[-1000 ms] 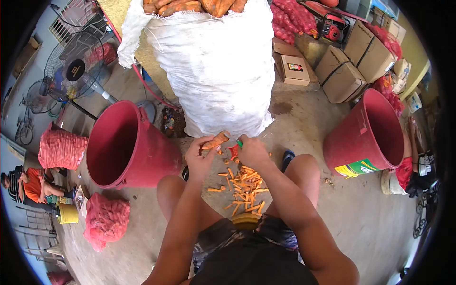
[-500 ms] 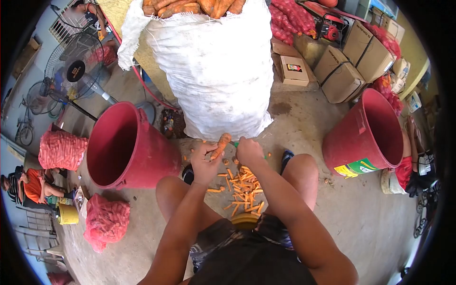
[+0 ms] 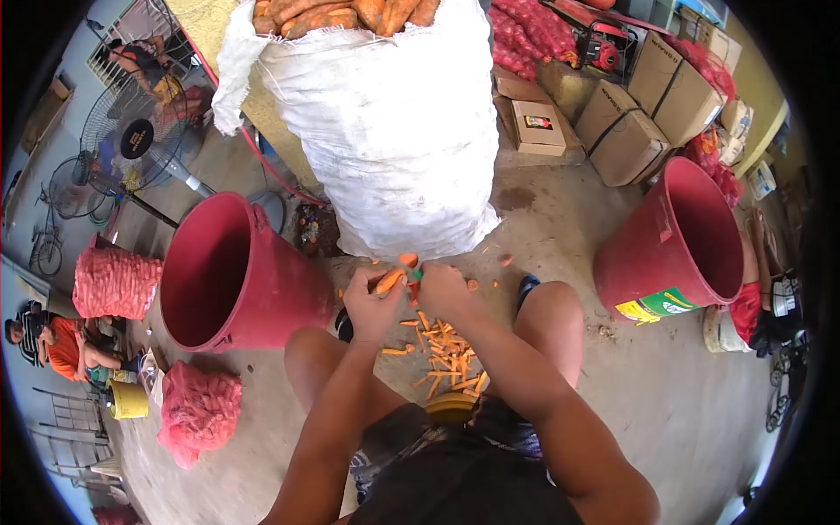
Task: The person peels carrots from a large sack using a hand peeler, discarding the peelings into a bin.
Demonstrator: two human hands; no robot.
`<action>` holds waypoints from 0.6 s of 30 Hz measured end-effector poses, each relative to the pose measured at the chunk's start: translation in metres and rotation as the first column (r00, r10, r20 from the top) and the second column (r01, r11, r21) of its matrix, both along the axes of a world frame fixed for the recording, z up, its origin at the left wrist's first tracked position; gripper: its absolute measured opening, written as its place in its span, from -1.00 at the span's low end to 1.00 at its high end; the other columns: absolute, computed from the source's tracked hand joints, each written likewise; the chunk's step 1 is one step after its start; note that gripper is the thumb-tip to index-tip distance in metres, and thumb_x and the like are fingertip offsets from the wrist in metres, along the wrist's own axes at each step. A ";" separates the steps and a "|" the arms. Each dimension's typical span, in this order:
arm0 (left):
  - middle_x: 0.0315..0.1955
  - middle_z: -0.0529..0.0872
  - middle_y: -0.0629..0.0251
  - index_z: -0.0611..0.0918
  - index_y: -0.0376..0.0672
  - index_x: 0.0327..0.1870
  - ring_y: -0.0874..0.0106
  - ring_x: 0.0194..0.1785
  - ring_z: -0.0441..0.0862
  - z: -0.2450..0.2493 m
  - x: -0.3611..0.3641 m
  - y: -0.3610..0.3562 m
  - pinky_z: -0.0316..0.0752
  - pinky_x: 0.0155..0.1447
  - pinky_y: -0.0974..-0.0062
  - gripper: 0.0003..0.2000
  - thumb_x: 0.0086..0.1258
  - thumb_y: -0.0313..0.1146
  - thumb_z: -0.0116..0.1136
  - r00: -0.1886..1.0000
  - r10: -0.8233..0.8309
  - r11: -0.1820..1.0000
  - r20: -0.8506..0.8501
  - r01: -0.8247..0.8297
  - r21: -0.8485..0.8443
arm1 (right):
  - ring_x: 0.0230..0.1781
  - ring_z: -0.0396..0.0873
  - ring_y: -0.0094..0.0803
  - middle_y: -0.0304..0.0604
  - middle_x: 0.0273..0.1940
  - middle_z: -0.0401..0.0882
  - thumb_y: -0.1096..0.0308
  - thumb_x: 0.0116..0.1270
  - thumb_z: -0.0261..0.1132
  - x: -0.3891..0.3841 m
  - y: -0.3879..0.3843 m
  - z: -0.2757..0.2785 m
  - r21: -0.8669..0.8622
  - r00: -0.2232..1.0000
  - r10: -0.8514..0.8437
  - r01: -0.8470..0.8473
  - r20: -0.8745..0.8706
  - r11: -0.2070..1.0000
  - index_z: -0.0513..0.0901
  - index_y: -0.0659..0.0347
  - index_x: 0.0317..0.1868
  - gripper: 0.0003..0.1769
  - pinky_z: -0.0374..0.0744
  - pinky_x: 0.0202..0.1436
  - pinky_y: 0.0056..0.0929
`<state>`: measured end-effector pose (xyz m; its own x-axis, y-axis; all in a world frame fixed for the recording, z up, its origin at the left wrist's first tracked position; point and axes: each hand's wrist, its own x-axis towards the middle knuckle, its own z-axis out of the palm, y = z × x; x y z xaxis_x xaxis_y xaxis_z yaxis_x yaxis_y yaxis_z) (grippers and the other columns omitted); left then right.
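Note:
My left hand is closed around a carrot, which shows a bright orange surface. Close beside it, my right hand grips a green-handled tool; its blade end is not clear. A carrot piece with an orange cut face is just above my fingers. To the right, a small blurred piece shows over the floor. Between my legs lies a pile of orange carrot sticks. In front of my hands stands a white sack with large carrots at its top.
Red bins stand at left and right. Pink mesh bags lie at left, near a fan. Cardboard boxes are stacked at back right. Other people sit at far left. A yellow seat is under me.
The carrot in my left hand has tilted and lowered, now showing a bright orange surface. My right hand has moved slightly left and down, close against the left. Loose pieces appear near my hands.

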<state>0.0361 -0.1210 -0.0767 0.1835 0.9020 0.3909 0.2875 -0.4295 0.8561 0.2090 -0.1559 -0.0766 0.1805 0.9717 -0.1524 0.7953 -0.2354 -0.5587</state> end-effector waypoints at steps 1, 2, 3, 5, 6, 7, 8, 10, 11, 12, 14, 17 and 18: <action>-0.22 0.81 0.29 0.63 -0.30 -0.14 0.60 -0.17 0.73 0.001 -0.001 -0.005 0.66 -0.05 0.57 -0.74 0.32 -0.51 0.55 1.000 -0.001 1.000 0.006 0.001 -0.005 | 0.09 0.77 0.13 0.21 0.02 0.79 0.37 0.35 0.37 0.013 0.007 -0.016 -0.111 0.999 0.017 -0.012 0.046 0.994 0.78 0.38 -0.03 -0.72 0.72 0.22 -0.05; -0.22 0.81 0.29 0.63 -0.30 -0.14 0.60 -0.17 0.73 0.006 -0.002 -0.008 0.66 -0.05 0.57 -0.74 0.32 -0.51 0.55 1.000 -0.004 1.000 0.004 0.004 -0.002 | 0.11 0.76 0.13 0.21 0.04 0.78 0.37 0.36 0.36 0.025 0.012 -0.032 -0.216 0.995 0.039 -0.019 0.089 0.976 0.77 0.40 -0.01 -0.71 0.71 0.24 -0.06; -0.19 0.79 0.30 0.63 -0.30 -0.12 0.61 -0.13 0.73 0.013 -0.004 -0.010 0.65 -0.01 0.56 -0.75 0.34 -0.52 0.54 0.996 -0.024 0.999 0.082 0.027 -0.033 | 0.11 0.76 0.13 0.21 0.04 0.78 0.37 0.36 0.36 0.039 0.014 -0.044 -0.207 0.995 0.038 -0.018 0.090 0.978 0.77 0.40 -0.01 -0.71 0.71 0.24 -0.06; -0.16 0.78 0.32 0.63 -0.29 -0.11 0.61 -0.09 0.72 0.018 -0.011 -0.004 0.63 0.03 0.55 -0.75 0.35 -0.52 0.53 0.987 -0.034 0.997 0.155 0.044 -0.063 | 0.17 0.74 0.10 0.19 0.07 0.78 0.37 0.35 0.36 0.056 0.017 -0.061 -0.385 0.993 -0.048 0.087 0.109 0.919 0.77 0.32 0.03 -0.70 0.68 0.25 -0.05; -0.15 0.78 0.33 0.63 -0.26 -0.07 0.58 -0.07 0.71 0.017 -0.017 0.003 0.62 0.06 0.54 -0.76 0.37 -0.53 0.50 0.962 -0.038 0.984 0.270 0.083 -0.158 | 0.17 0.74 0.10 0.19 0.07 0.78 0.37 0.35 0.36 0.055 0.017 -0.059 -0.386 0.993 -0.040 0.079 0.108 0.919 0.77 0.32 0.03 -0.70 0.68 0.25 -0.05; -0.13 0.78 0.33 0.63 -0.23 -0.04 0.54 -0.06 0.71 0.014 -0.021 0.011 0.60 0.10 0.52 -0.77 0.39 -0.55 0.46 0.923 -0.028 0.960 0.385 0.132 -0.246 | 0.17 0.74 0.08 0.15 0.06 0.79 0.33 0.35 0.39 0.054 0.016 -0.051 -0.316 0.998 -0.029 0.043 0.050 0.948 0.78 0.25 0.04 -0.70 0.68 0.23 -0.06; -0.09 0.73 0.33 0.64 -0.19 0.16 0.52 -0.02 0.67 0.011 -0.023 0.018 0.57 0.21 0.44 -0.79 0.59 -0.43 0.28 0.764 0.008 0.887 0.646 0.293 -0.357 | 0.16 0.73 0.06 0.12 0.06 0.80 0.29 0.35 0.42 0.055 0.015 -0.043 -0.242 1.000 -0.010 0.009 -0.004 0.970 0.79 0.18 0.06 -0.70 0.67 0.22 -0.07; -0.10 0.70 0.33 0.60 -0.16 0.29 0.48 -0.05 0.66 0.025 -0.023 0.022 0.57 0.21 0.40 -0.72 0.65 -0.33 0.19 0.612 0.112 0.789 0.783 0.424 -0.444 | 0.09 0.74 0.00 0.08 0.00 0.80 0.24 0.33 0.48 0.061 0.012 -0.022 -0.116 0.982 0.062 -0.083 -0.176 0.990 0.78 0.15 0.07 -0.66 0.66 0.18 -0.10; -0.11 0.67 0.33 0.56 -0.13 0.42 0.45 -0.08 0.65 0.033 -0.025 0.025 0.57 0.20 0.35 -0.64 0.72 -0.23 0.10 0.443 0.234 0.669 0.865 0.572 -0.474 | 0.02 0.75 -0.06 0.05 -0.06 0.80 0.19 0.30 0.54 0.061 0.012 -0.011 0.025 0.931 0.138 -0.137 -0.338 0.990 0.77 0.12 0.08 -0.62 0.65 0.14 -0.14; -0.15 0.63 0.34 0.42 -0.01 0.61 0.39 -0.12 0.64 0.016 -0.031 0.037 0.59 0.14 0.30 -0.52 0.77 -0.13 -0.03 0.449 0.235 0.605 0.862 0.627 -0.492 | 0.02 0.75 -0.06 0.05 -0.06 0.80 0.19 0.30 0.54 0.059 0.011 0.009 0.024 0.929 0.148 -0.149 -0.340 0.989 0.77 0.12 0.08 -0.62 0.65 0.14 -0.14; -0.14 0.62 0.35 0.41 0.02 0.62 0.40 -0.09 0.63 0.000 -0.033 0.042 0.58 0.13 0.31 -0.52 0.77 -0.14 -0.03 0.534 0.209 0.579 0.819 0.607 -0.544 | -0.13 0.69 -0.18 -0.02 -0.18 0.75 0.14 0.22 0.64 0.056 0.006 0.045 0.020 0.859 0.055 -0.052 -0.509 0.998 0.70 0.16 0.09 -0.49 0.62 0.04 -0.21; -0.12 0.60 0.38 0.40 0.08 0.65 0.44 -0.09 0.61 -0.005 -0.021 0.037 0.61 0.04 0.35 -0.52 0.78 -0.17 -0.06 0.688 0.155 0.539 0.709 0.543 -0.644 | -0.17 0.64 -0.25 -0.04 -0.23 0.70 0.15 0.18 0.67 0.051 0.004 0.047 0.048 0.807 0.081 -0.065 -0.585 0.997 0.65 0.18 0.12 -0.42 0.59 0.01 -0.24; -0.02 0.63 0.36 0.42 0.06 0.64 0.44 -0.04 0.63 -0.008 -0.013 0.037 0.61 0.07 0.40 -0.53 0.79 -0.17 -0.08 0.749 0.141 0.554 0.647 0.482 -0.679 | -0.17 0.64 -0.25 -0.04 -0.23 0.70 0.15 0.18 0.67 0.047 0.003 0.048 0.043 0.808 0.072 -0.058 -0.584 0.997 0.65 0.18 0.12 -0.42 0.59 0.01 -0.24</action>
<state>0.0235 -0.0836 -0.0845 0.3945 0.8465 -0.3576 -0.3807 0.5047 0.7748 0.2561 -0.1533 -0.0290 0.0002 0.9824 -0.1869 0.3290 -0.1766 -0.9277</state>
